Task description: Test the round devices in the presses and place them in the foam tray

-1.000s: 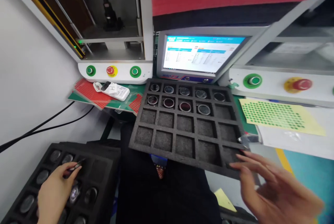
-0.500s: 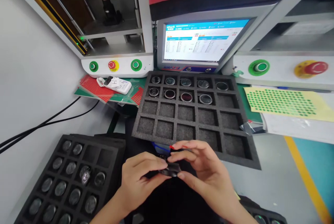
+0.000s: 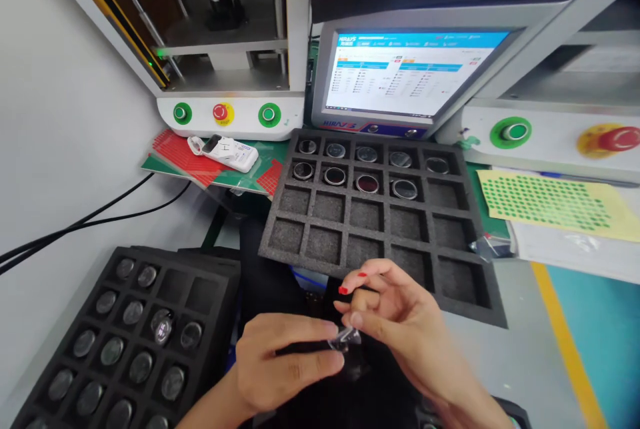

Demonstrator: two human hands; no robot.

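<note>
My left hand [image 3: 280, 362] is closed, index finger and thumb gripping a small dark round watch case whose outline blends into the black clothing behind it. At those fingertips sits a glossy clear film [image 3: 347, 337], pinched on its other side by the thumb and index finger of my right hand [image 3: 395, 315]. Both hands are just below the grey foam tray [image 3: 367, 232], which carries round watch cases in its two back rows. One watch case [image 3: 367, 183] there has a dark reddish face.
At lower left, a second foam tray [image 3: 113, 305] holds several round watch cases, one tilted [image 3: 163, 327]. Behind are a monitor [image 3: 390, 82] and a machine with green buttons and a red stop button [image 3: 220, 113]. A white handheld device [image 3: 233, 152] and green-dot sticker sheet [image 3: 550, 202] flank the tray.
The watch case has tilted, and glossy clear film now shows between my hands. My right hand has shifted slightly right and up. The view has shifted a little.
</note>
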